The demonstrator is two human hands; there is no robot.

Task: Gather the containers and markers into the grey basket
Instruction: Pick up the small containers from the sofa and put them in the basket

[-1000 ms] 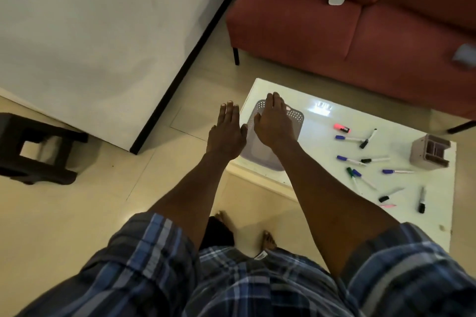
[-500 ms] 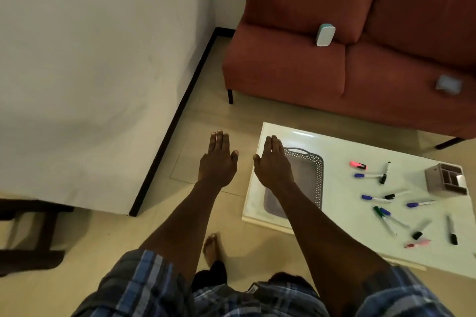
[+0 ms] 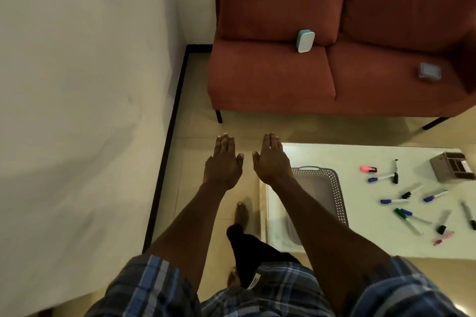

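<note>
1. The red sofa [image 3: 334,72] stands at the far side, against the wall, and fills the top right of the view.
2. The white worktop [image 3: 360,239] is in front of the sofa, at the right, with a strip of floor between them.
3. The grey basket [image 3: 332,188] lies on the left end of the worktop; the right forearm crosses over it and hides a part of it. What is inside it I cannot tell.
4. The left hand [image 3: 222,165] is stretched forward over the floor, palm down, fingers straight and together; it is released and grasps nothing.
5. The right hand [image 3: 271,162] is just beside it, also flat and released, over the floor near the far left corner of the worktop. It grasps nothing.
6. A grey organiser box [image 3: 452,168] with compartments stands near the far right edge of the worktop, well apart from the basket.
7. A white and teal container [image 3: 305,40] leans on the sofa seat against the back cushion.
8. A small grey-blue container [image 3: 429,72] lies on the right seat cushion.
9. The markers [image 3: 412,203] lie scattered on the worktop between the basket and the organiser box, with blue, black and green caps.
10. A pink highlighter [image 3: 368,169] lies at the far side of this group.
</note>
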